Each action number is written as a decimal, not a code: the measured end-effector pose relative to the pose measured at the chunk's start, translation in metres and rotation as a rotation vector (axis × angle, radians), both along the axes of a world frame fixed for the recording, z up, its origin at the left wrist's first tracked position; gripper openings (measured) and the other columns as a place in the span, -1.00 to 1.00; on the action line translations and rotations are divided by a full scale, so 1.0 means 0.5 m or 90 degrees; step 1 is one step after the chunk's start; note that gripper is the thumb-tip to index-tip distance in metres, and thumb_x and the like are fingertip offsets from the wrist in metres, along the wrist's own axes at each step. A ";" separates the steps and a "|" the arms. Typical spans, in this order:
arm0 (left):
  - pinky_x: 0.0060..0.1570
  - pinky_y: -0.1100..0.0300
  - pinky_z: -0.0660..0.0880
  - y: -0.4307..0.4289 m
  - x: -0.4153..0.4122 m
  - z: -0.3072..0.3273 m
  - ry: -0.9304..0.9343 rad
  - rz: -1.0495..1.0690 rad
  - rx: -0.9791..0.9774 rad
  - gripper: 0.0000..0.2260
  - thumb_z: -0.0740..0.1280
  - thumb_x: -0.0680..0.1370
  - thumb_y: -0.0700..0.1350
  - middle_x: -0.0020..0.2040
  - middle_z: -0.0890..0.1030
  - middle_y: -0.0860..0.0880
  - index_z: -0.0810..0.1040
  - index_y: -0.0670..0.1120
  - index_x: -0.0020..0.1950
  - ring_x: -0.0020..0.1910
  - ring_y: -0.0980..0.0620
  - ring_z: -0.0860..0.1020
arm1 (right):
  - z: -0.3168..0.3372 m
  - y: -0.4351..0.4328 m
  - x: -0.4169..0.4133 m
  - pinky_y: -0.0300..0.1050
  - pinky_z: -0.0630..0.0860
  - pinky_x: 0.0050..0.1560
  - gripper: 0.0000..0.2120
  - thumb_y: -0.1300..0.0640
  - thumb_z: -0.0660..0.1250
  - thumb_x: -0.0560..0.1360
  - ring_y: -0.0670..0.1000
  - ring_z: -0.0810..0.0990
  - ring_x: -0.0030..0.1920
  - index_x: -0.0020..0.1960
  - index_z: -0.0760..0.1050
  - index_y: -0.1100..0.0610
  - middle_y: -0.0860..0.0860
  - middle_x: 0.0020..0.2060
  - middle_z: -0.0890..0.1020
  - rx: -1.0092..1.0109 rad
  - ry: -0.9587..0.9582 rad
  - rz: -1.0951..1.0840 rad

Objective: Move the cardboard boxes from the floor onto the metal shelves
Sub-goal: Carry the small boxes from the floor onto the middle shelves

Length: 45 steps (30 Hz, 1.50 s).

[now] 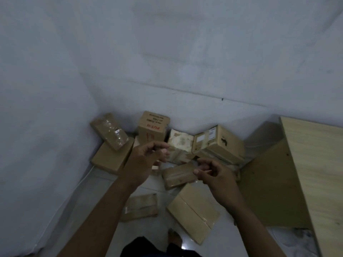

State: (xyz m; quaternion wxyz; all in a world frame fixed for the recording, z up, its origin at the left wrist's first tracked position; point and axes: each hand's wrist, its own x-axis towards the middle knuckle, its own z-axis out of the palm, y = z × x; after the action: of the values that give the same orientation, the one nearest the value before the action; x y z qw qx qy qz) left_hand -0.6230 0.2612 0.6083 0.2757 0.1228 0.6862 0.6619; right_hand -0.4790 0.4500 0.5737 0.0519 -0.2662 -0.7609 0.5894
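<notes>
The boxes lie heaped on the floor in a wall corner. One flat box sits mid-heap, below both hands. The left hand, at its 10 o'clock, hovers with fingers loosely curled and empty. The right hand, at its 3 o'clock, is curled too; I cannot tell whether its thumb and finger pinch something thin. Best to lower both hands, take the flat box by opposite edges and lift it level, clear of the long box just beside it at 6 o'clock. A panel leans at 3 o'clock; no shelves show.
</notes>
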 end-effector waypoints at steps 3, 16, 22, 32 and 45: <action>-0.20 0.20 0.54 0.066 -0.038 -0.041 -0.034 -0.035 -0.020 -0.81 0.32 0.58 -0.30 -0.17 0.71 -0.05 0.67 -0.05 -0.02 -0.24 0.05 0.63 | -0.014 0.076 -0.007 -0.04 0.64 -0.09 -0.66 0.02 0.54 0.44 -0.01 0.66 -0.11 0.18 0.59 -0.12 -0.04 -0.12 0.66 0.016 -0.033 -0.059; -0.16 0.09 0.51 0.272 -0.164 -0.232 -0.197 -0.058 -0.028 -0.85 0.32 0.60 -0.27 -0.16 0.72 0.00 0.65 -0.08 0.04 -0.20 -0.01 0.63 | -0.055 0.319 -0.074 -0.44 0.52 -0.16 -0.14 -0.29 0.56 0.19 -0.37 0.54 0.05 0.42 0.29 -0.26 -0.19 0.18 0.54 0.120 -0.198 -0.076; -0.25 0.23 0.52 0.369 -0.138 -0.362 -0.312 0.007 -0.083 -0.87 0.32 0.59 -0.31 -0.11 0.63 -0.14 0.61 -0.16 0.07 -0.13 -0.06 0.59 | -0.161 0.486 -0.118 -0.36 0.42 -0.03 -0.02 -0.09 0.63 0.28 -0.14 0.47 0.17 0.56 0.20 -0.03 0.00 0.40 0.42 0.140 -0.276 0.026; 0.06 -0.01 0.52 0.573 -0.100 -0.704 -0.463 0.106 -0.204 -0.72 0.44 0.53 -0.22 0.11 0.63 -0.13 0.56 -0.12 0.23 0.09 -0.09 0.61 | -0.561 0.743 -0.198 0.20 0.34 0.43 0.20 -0.26 0.59 0.20 0.17 0.23 0.51 0.64 0.01 -0.01 0.06 0.56 0.21 0.194 -0.348 0.128; -0.30 0.19 0.61 0.815 -0.170 -1.144 -0.495 0.089 -0.055 -0.51 0.41 0.52 -0.28 0.11 0.69 0.04 0.40 0.12 0.34 -0.08 0.05 0.65 | -0.884 0.837 -0.235 0.33 0.02 0.55 0.32 -0.38 0.56 0.19 0.07 -0.20 0.62 0.60 -0.31 -0.19 -0.13 0.62 -0.20 0.245 -0.304 0.066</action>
State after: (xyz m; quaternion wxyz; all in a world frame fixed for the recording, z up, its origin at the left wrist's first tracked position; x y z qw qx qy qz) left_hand -0.7081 0.6685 0.0365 0.4742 -0.1954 0.5644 0.6468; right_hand -0.5965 0.8687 0.1318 -0.1089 -0.3430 -0.8618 0.3575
